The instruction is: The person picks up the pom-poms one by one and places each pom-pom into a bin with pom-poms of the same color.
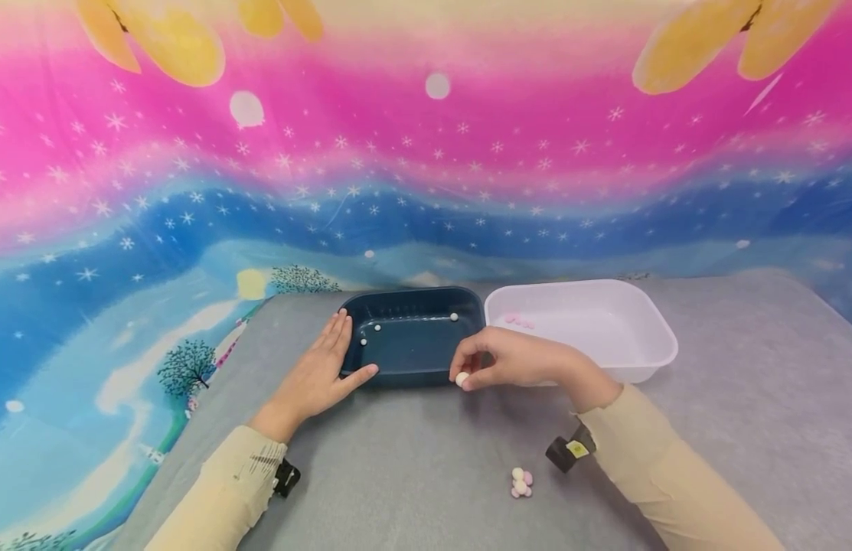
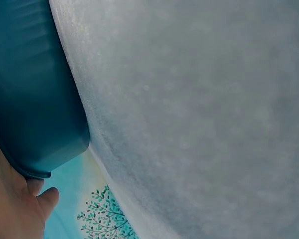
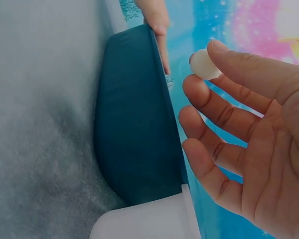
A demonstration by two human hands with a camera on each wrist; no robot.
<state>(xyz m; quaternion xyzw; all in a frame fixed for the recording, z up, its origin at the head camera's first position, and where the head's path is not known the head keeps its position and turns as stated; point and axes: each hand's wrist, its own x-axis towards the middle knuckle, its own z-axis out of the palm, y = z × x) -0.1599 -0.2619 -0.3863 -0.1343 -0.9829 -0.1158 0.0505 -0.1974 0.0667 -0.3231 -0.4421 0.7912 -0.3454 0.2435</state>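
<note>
Between thumb and index finger, my right hand (image 1: 511, 358) pinches a small, round white ball (image 3: 205, 64), held above the near right corner of the dark blue basin (image 1: 398, 377). The other fingers of this hand are bent beside it, as the right wrist view shows. My left hand (image 1: 315, 376) rests on the basin's left rim, its fingers straight along the side and the thumb over the near edge. Inside the basin lie a white ball (image 1: 454, 317) at the right and two more, including a white ball (image 1: 377, 327), at the left.
A white basin (image 1: 663, 348) stands against the right side of the dark one, with several pink balls (image 1: 514, 318) at its left. On the grey tabletop (image 1: 398, 474), a little pile of white and pink balls (image 1: 520, 484) lies near the front. A patterned cloth (image 1: 426, 191) hangs behind.
</note>
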